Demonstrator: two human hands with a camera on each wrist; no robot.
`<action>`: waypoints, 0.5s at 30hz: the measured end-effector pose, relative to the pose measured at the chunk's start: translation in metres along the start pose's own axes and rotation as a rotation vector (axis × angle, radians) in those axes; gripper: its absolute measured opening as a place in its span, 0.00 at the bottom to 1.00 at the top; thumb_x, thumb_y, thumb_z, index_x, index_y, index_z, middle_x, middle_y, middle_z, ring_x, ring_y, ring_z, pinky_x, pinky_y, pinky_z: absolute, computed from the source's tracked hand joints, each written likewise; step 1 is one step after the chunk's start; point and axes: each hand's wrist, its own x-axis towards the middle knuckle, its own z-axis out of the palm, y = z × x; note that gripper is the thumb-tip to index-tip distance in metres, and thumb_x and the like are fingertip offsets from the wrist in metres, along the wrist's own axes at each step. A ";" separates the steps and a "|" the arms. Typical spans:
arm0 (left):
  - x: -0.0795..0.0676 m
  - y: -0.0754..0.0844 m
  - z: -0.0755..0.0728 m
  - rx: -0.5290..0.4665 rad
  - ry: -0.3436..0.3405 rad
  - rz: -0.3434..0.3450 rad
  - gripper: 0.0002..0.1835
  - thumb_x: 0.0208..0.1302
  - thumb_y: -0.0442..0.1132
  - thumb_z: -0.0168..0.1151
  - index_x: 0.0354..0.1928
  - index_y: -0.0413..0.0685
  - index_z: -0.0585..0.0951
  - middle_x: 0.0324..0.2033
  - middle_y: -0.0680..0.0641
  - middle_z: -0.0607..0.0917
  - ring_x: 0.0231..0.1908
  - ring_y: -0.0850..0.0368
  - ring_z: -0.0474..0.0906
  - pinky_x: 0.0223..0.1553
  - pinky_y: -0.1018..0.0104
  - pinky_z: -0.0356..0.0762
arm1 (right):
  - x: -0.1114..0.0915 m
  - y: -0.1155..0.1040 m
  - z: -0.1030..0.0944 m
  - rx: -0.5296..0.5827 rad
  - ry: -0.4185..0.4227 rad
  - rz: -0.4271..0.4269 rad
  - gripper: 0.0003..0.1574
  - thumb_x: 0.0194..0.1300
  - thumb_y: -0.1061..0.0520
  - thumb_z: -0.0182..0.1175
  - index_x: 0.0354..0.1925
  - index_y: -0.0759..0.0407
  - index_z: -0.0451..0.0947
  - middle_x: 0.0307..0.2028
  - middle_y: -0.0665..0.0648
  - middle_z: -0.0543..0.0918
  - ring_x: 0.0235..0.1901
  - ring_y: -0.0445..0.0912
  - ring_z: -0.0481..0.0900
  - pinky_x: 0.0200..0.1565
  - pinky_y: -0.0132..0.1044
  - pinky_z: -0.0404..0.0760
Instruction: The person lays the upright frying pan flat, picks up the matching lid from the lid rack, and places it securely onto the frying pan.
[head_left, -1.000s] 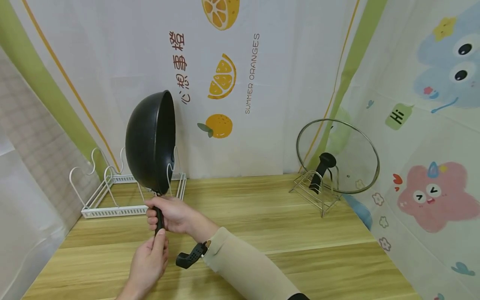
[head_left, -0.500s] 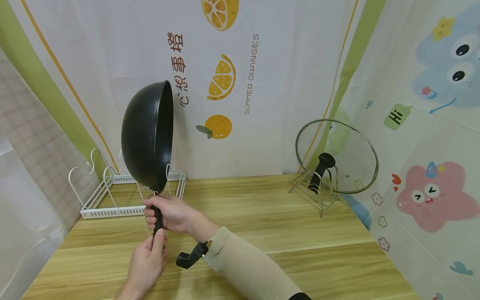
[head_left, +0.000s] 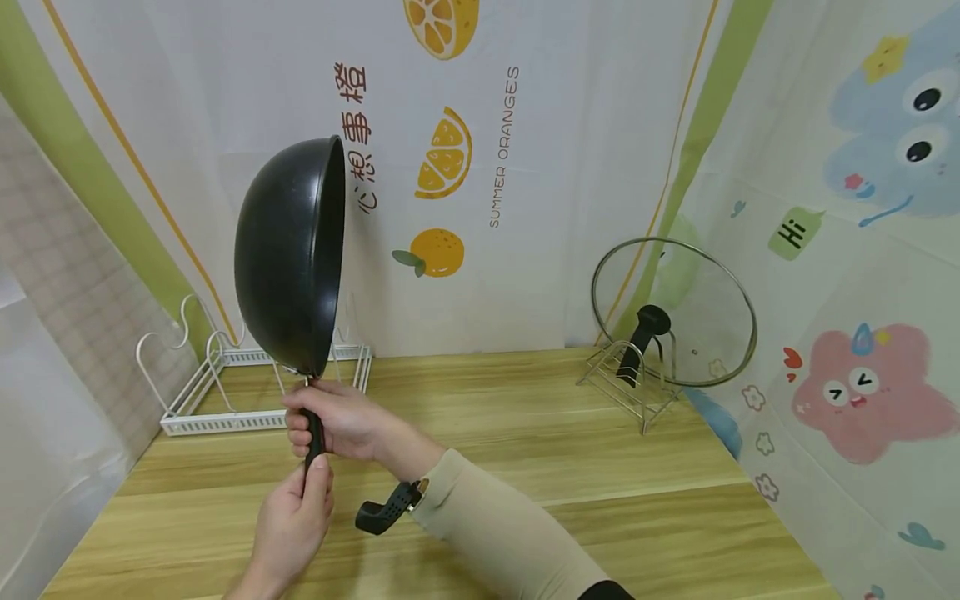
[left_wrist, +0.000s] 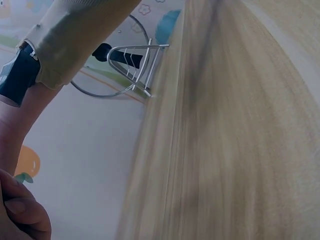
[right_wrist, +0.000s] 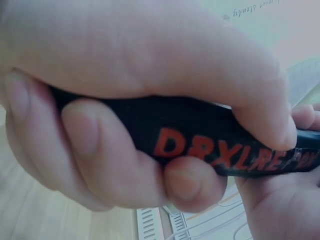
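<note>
A black wok is held on edge in the head view, its bowl up and its handle pointing down. My right hand grips the handle just below the bowl. Lower down, the left hand holds the handle's end, thumb laid along it. Behind the bowl is the right part of a white rack; some of its wire hoops are hidden. In the right wrist view, the right hand's curled fingers wrap the black handle, which bears red lettering.
A glass lid with a black knob leans in a small wire stand at the back right of the wooden table. Printed sheets cover the walls behind and beside it. A black device is strapped to the right wrist.
The wok has risen and shifted slightly left, out from among the rack's right-hand hoops. Both hands keep their hold on the handle.
</note>
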 end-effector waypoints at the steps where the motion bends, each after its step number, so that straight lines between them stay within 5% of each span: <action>1: 0.000 0.000 0.000 0.003 0.002 0.009 0.26 0.91 0.44 0.47 0.32 0.33 0.75 0.15 0.58 0.66 0.14 0.65 0.62 0.14 0.63 0.63 | -0.001 -0.001 0.000 -0.005 -0.002 -0.002 0.21 0.89 0.55 0.47 0.31 0.51 0.65 0.22 0.47 0.66 0.21 0.42 0.66 0.28 0.32 0.72; 15: -0.001 0.004 0.002 -0.017 0.021 0.095 0.24 0.90 0.40 0.48 0.30 0.36 0.76 0.15 0.59 0.67 0.14 0.67 0.61 0.13 0.65 0.62 | -0.010 -0.009 0.006 -0.033 -0.006 -0.046 0.14 0.88 0.56 0.48 0.38 0.51 0.67 0.23 0.48 0.66 0.22 0.42 0.66 0.28 0.31 0.73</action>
